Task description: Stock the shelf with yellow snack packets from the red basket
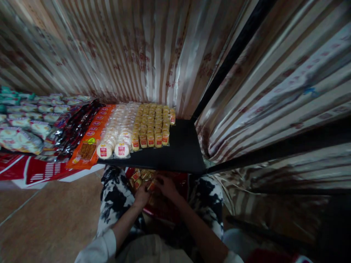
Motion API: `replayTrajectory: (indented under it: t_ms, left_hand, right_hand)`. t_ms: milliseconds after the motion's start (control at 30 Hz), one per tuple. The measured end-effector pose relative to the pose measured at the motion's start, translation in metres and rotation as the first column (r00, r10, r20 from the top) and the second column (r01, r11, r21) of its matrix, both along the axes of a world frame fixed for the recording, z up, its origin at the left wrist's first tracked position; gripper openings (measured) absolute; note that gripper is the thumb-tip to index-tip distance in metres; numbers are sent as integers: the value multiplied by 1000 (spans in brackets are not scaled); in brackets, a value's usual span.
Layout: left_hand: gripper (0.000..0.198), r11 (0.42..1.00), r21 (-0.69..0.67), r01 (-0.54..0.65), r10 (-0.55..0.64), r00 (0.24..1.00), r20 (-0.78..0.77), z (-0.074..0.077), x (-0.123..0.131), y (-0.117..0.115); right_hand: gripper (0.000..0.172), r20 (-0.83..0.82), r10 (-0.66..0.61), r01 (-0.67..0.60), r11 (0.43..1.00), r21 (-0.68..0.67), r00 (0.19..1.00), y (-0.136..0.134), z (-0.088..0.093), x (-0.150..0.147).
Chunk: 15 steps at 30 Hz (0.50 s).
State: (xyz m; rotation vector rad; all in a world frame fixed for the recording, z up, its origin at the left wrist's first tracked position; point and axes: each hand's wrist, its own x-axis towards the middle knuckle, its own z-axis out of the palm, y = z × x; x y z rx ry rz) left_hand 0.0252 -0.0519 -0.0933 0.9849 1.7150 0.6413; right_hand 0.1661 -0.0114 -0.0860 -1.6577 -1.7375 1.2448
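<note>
With left hand (142,195) and right hand (166,185) close together, grasping a small wrapped packet (151,185) at the fingertips, over a red bag (182,180) holding loose yellow packets (135,176) just beyond the left hand. Facing a black desk (181,146) beyond both hands, lined with yellow packs (150,126), then, farther left, round white packs (120,131) and an orange pouch (91,140).

Pale sleeves (102,246), black-and-white blotched trousers (116,201)

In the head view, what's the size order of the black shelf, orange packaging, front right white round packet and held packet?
1. Black shelf
2. Orange packaging
3. Front right white round packet
4. Held packet, partly covered
</note>
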Motion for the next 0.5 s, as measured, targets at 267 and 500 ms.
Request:
replayTrajectory:
  t_ms: [267, 500]
  left_hand:
    - [34, 984, 180, -13, -12, 990, 139, 40, 22, 11]
    - [30, 959, 281, -24, -35, 978, 205, 82, 52, 36]
  right_hand:
    - [34, -203, -146, 171, 979, 111, 968, -8, 49, 24]
    - [33, -353, -299, 358, 926, 115, 886, -2, 79, 35]
